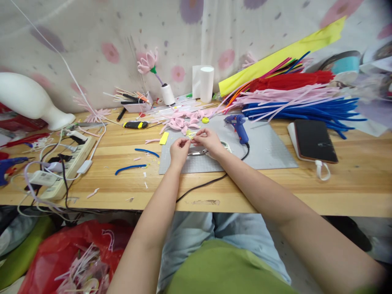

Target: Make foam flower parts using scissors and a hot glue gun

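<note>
My left hand (179,150) and my right hand (208,141) meet over the grey cutting mat (266,149). Between their fingertips they pinch a small pale yellow piece (192,135). The piece is too small to tell more. Pink petal shapes (180,121) lie just beyond the hands. A blue glue gun (239,126) stands to the right of my right hand, its black cord running to the table's front edge. Scissors (197,152) lie partly hidden under my hands.
Piles of blue, pink and red pipe cleaners (303,104) fill the back right. A phone (315,141) lies at right. A power strip (67,163) with cables sits at left, a white vase (30,100) beyond it. A red bag (76,257) sits below the table.
</note>
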